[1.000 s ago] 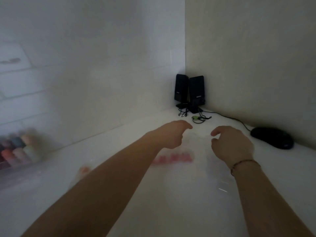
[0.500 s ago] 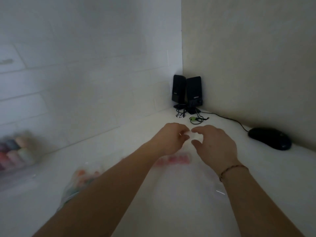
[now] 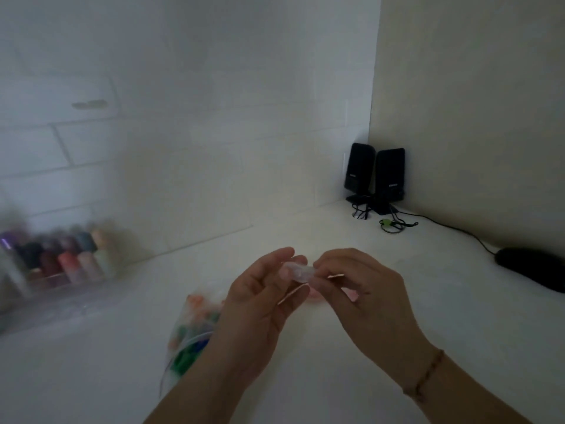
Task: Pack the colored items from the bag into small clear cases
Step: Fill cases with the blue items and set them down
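Observation:
A small clear case (image 3: 298, 273) is lifted above the white table, pinched between both hands. My left hand (image 3: 260, 304) holds its left end with thumb and fingers. My right hand (image 3: 354, 289) pinches its right end. A clear plastic bag (image 3: 191, 328) of orange, green and blue items lies on the table below my left wrist. Something pink (image 3: 316, 296) shows under my hands, mostly hidden and blurred.
A clear box of colored bottles (image 3: 61, 261) stands at the left by the tiled wall. Two black speakers (image 3: 374, 177) sit in the corner with a cable running to a black mouse (image 3: 532, 267) at the right.
Both hands came together from apart, took hold of the small clear case and raised it toward me. The view shifted, so the bag of colored items shows more.

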The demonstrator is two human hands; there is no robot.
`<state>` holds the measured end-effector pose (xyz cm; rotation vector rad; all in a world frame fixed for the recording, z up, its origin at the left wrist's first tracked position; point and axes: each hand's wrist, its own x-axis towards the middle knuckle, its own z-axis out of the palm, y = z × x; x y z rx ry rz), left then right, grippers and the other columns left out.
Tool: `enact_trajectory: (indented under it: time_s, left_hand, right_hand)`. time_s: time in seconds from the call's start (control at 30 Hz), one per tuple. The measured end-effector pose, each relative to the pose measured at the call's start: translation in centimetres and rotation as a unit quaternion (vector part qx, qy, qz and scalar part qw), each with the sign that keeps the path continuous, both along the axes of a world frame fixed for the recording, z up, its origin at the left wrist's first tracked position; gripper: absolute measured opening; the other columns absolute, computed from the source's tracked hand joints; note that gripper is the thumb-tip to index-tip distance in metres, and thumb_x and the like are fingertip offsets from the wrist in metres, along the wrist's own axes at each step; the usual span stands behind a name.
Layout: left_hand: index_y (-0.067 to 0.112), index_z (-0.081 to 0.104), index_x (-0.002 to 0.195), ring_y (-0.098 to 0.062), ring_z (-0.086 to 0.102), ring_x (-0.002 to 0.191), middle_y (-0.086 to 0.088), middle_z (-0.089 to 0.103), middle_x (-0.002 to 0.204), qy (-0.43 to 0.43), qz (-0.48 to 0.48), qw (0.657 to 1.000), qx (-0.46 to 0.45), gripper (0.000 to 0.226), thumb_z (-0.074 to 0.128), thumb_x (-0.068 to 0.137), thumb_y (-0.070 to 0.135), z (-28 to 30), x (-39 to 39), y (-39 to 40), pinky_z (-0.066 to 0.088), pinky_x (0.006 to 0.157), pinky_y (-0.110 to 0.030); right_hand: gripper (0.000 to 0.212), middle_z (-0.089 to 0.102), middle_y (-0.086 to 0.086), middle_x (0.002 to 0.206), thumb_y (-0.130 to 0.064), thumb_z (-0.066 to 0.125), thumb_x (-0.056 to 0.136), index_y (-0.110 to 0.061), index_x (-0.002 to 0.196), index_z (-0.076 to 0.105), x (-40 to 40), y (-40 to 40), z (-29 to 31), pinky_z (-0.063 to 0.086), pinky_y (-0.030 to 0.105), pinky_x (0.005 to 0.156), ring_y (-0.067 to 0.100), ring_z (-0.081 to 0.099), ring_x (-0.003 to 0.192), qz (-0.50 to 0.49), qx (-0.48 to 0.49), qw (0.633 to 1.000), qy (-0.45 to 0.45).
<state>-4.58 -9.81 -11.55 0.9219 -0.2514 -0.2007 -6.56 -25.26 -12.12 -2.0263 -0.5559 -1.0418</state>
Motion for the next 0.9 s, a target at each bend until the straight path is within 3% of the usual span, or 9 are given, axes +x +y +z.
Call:
enact_trajectory:
  time_s: [0.3,0.5,0.67,0.83,0.9]
  left_hand:
    - [0.0,0.069,0.101,-0.022,0.07,0.092,-0.015,0.074,0.1,0.015,0.019,0.999,0.032,0.034,0.062,0.073,0.018,-1.4,-0.1,-1.0,0.057,0.087,-0.03]
    - [0.001,0.068,0.104,-0.018,0.07,0.088,-0.009,0.075,0.095,-0.001,0.011,1.0,0.028,0.026,0.062,0.081,0.011,-1.5,-0.2,-1.1,0.056,0.085,-0.028]
    - [0.005,0.067,0.107,-0.013,0.069,0.087,-0.007,0.074,0.096,0.003,-0.015,0.999,0.032,0.019,0.057,0.091,0.006,-1.5,-0.2,-1.3,0.056,0.082,-0.025]
    - [0.004,0.062,0.122,-0.019,0.064,0.097,-0.009,0.067,0.106,-0.084,-0.124,0.979,0.138,0.034,0.054,0.088,0.004,-1.5,-1.3,-1.1,0.048,0.079,-0.023]
    - [0.001,0.06,0.121,-0.016,0.065,0.088,-0.01,0.066,0.102,-0.085,-0.146,0.974,0.152,0.035,0.048,0.089,-0.002,-1.3,-1.5,-1.0,0.048,0.074,-0.022]
  right_hand:
    - [0.017,0.062,-0.005,0.077,-0.022,0.056,0.081,-0.011,0.07,0.062,0.5,-1.0,-0.2,0.042,0.003,0.063,0.002,0.057,0.069,-0.035,-0.103,0.994,0.023]
    - [0.021,0.062,-0.005,0.072,-0.026,0.054,0.079,-0.012,0.066,0.062,0.7,-1.7,0.0,0.047,0.024,0.056,0.011,0.058,0.06,-0.029,-0.123,0.992,0.014]
    - [0.024,0.062,-0.009,0.075,-0.036,0.054,0.083,-0.016,0.073,0.061,0.1,-1.4,0.5,0.047,0.02,0.056,0.007,0.06,0.066,-0.033,-0.094,0.995,0.022]
    - [0.024,0.061,-0.011,0.08,-0.038,0.051,0.092,-0.02,0.09,0.066,0.2,-2.2,0.5,0.046,0.025,0.053,0.008,0.06,0.067,-0.064,-0.115,0.991,0.008]
    - [0.025,0.061,-0.011,0.079,-0.038,0.052,0.092,-0.018,0.091,0.068,0.3,-2.4,0.5,0.045,0.027,0.052,0.007,0.061,0.067,-0.051,-0.111,0.992,0.013]
